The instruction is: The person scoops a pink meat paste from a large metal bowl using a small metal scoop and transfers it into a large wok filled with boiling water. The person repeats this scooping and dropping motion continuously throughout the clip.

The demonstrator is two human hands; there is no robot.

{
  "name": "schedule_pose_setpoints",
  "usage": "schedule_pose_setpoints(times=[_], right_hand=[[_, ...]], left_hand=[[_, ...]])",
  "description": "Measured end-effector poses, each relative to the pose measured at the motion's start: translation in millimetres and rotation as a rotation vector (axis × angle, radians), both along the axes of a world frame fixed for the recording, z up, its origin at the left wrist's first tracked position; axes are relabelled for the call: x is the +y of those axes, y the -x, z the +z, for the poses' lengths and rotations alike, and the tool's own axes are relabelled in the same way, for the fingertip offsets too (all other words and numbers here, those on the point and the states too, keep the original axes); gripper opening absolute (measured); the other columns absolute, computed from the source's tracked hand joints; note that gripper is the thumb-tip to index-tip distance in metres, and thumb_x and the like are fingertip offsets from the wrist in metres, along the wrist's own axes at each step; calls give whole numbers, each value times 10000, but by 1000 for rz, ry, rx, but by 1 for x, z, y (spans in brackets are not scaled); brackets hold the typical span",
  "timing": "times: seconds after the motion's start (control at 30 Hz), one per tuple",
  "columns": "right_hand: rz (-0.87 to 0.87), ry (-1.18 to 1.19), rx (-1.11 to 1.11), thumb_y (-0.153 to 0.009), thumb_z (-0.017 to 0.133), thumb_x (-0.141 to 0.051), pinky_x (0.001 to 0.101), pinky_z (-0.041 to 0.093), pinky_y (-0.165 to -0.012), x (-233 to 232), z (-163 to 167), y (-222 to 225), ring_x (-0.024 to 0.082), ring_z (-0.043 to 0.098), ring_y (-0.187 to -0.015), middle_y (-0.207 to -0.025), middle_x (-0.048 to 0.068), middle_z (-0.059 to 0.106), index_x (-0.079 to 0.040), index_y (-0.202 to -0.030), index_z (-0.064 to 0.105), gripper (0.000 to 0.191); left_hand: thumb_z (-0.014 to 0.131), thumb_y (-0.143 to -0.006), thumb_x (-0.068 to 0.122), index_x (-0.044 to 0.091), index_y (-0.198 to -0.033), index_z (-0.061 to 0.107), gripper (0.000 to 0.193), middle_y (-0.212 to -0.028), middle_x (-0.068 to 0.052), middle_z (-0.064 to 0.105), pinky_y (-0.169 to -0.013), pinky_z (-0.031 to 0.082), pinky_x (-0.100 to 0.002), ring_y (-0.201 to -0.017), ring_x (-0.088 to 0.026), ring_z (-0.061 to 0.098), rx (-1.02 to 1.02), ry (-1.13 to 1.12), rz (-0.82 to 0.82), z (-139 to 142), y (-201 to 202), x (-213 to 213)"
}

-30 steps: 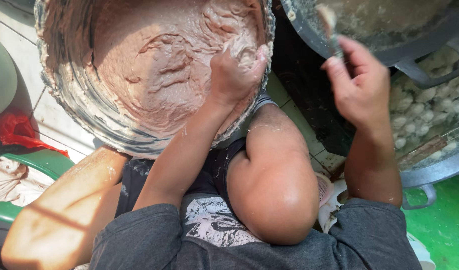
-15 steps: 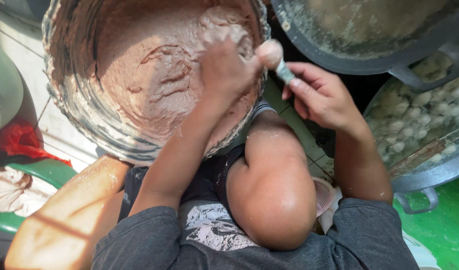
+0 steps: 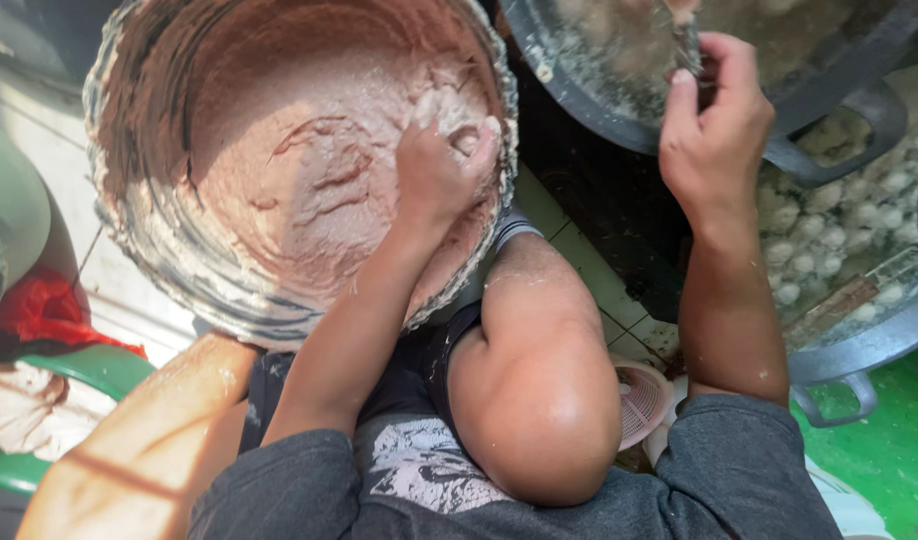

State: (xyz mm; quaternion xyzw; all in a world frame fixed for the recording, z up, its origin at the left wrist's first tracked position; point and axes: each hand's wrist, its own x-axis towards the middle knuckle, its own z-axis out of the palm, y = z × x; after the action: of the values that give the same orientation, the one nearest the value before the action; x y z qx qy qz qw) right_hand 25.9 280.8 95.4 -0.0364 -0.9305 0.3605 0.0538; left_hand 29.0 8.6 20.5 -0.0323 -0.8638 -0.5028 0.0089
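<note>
Inside the metal bowl (image 3: 139,240), pinkish paste (image 3: 309,180) looks thick, smeared.

A floor-level food-making kitchen: a big paste-filled basin (image 3: 179,250), a pot (image 3: 599,90), a colander of dough balls (image 3: 849,250), tiled floor (image 3: 579,260).

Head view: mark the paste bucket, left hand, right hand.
paste bucket (image 3: 129,250), head view, on its smeared left wall.
left hand (image 3: 441,175), head view, back of the hand in the paste.
right hand (image 3: 714,130), head view, back of the hand over the dark pan.
</note>
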Motion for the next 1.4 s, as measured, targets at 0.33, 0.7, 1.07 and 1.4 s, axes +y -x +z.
schedule_pose_setpoints(times=[0.33,0.7,1.07,1.4], right_hand=[[289,384,-416,-1088,570,-10,209,524,-776,-77,41,-39,63,630,-913,-1077,79,712,24,-1357,591,272],[40,401,-459,-1099,576,-51,197,442,-584,-38,28,-37,33,547,-678,-986,33,703,-13,-1370,606,276],[169,425,-479,-1078,609,-46,194,488,-673,-63,32,-33,40,576,-774,-1030,35,703,-1,-1394,609,318],[163,824,-818,-1068,566,-106,192,412,-505,-78,20,-14,36,512,-579,-926,7,669,-26,-1407,575,349]], left_hand=[[765,-868,142,50,-919,655,153,-822,-129,687,-660,586,-397,-720,-316,724,123,-159,-10,6,-6,13],[849,-786,332,54,-814,727,305,-801,-172,685,-703,539,-470,-755,-354,673,11,257,108,4,-2,9],[802,-840,186,17,-951,676,238,-812,-138,725,-649,600,-373,-710,-295,756,22,-222,84,-1,-7,11],[840,-720,263,11,-965,736,366,-914,-177,704,-751,559,-469,-847,-385,697,-14,136,90,-2,1,11]])
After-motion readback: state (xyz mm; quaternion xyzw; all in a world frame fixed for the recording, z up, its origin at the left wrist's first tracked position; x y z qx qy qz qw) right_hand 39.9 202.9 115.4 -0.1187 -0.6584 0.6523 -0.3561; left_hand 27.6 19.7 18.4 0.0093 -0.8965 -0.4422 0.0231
